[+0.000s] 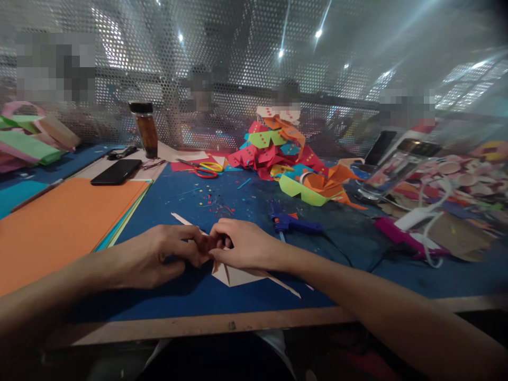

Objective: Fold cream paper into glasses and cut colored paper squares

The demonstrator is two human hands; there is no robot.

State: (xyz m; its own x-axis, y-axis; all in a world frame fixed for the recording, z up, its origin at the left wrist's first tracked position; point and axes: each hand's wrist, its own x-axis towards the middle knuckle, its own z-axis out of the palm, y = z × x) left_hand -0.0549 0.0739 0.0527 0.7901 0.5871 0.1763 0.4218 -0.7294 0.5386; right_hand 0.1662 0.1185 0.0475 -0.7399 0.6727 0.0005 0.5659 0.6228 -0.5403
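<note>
A pale cream folded paper piece [242, 276] lies on the blue tabletop near its front edge, with narrow strips sticking out to the upper left and lower right. My left hand [164, 254] grips its left side, fingers bent and pressed in. Over the paper's upper part lies my right hand [242, 244], thumb and fingers closed on it in a pinch. The two hands' fingertips meet, hiding the middle of the paper. A blue glue gun [297, 224] lies just beyond my right hand.
Scissors [202, 168], colourful paper shapes [278, 143] and paper scraps [214, 201] lie farther back. Orange sheets [75, 217], a black phone [116, 172] and a dark bottle [145, 129] are left. A clear bottle [397, 169] and magenta device [410, 238] with cables are right.
</note>
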